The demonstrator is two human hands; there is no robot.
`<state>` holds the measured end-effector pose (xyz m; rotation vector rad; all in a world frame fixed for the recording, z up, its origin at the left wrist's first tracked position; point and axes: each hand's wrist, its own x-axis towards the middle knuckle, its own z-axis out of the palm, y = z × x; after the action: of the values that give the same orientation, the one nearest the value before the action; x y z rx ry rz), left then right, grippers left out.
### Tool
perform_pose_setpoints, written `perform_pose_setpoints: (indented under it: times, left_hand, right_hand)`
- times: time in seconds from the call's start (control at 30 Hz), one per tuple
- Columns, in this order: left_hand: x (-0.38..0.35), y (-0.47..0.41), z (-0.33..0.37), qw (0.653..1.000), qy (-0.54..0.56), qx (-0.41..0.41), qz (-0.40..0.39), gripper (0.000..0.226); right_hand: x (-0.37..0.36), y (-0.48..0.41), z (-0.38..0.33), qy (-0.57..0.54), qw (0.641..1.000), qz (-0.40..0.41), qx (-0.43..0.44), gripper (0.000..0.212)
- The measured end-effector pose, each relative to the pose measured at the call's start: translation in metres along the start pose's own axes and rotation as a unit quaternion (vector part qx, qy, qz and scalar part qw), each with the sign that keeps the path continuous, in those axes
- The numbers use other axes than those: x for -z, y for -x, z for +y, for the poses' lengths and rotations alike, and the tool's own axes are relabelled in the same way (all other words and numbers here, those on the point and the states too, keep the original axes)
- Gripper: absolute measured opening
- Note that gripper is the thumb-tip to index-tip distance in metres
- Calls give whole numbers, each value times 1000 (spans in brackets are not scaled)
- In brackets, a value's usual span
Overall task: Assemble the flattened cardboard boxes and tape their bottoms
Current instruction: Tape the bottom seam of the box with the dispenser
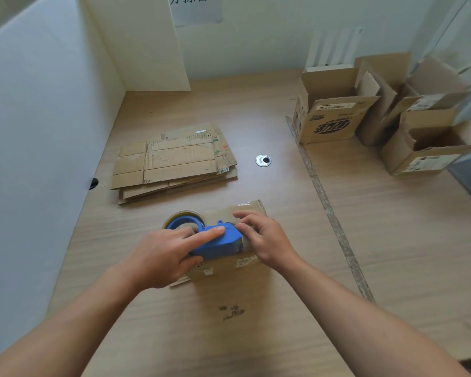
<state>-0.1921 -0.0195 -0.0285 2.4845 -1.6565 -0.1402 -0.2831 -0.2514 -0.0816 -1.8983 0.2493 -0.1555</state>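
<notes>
Two bare hands met over a small cardboard box lying near the middle of a wooden desk. The left hand gripped a blue tape dispenser resting on top of the box, index finger stretched along its upper edge. The right hand sat at the dispenser's front end with fingers curled down. Whether it pinched the tape or only pressed there could not be told through the blur. Beyond, towards the left, lay a stack of flattened boxes. Several assembled boxes stood open at the far right, past a worn tape strip on the desk.
</notes>
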Motion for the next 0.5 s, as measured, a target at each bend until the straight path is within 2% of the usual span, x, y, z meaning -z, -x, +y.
perform_pose_setpoints:
  times: [0.13, 0.27, 0.33, 0.43, 0.5]
  left_hand:
    - [-3, -10, -5, 997, 40, 50, -41, 82]
    - [-3, -11, -9, 995, 54, 68, -48, 84]
    - [-5, -9, -10, 995, 53, 67, -50, 84]
    - [-9, -9, -10, 996, 50, 64, -47, 85]
    - [-8, -11, -11, 996, 48, 65, -47, 86]
  right_hand:
    - [3, -1, 5, -38, 998, 43, -6, 16]
    - [12, -3, 11, -78, 993, 87, -26, 19]
    - [25, -4, 17, -134, 981, 124, -61, 20]
    - [57, -6, 29, -284, 927, 201, -139, 24]
    - [67, -10, 29, -248, 937, 176, -173, 21]
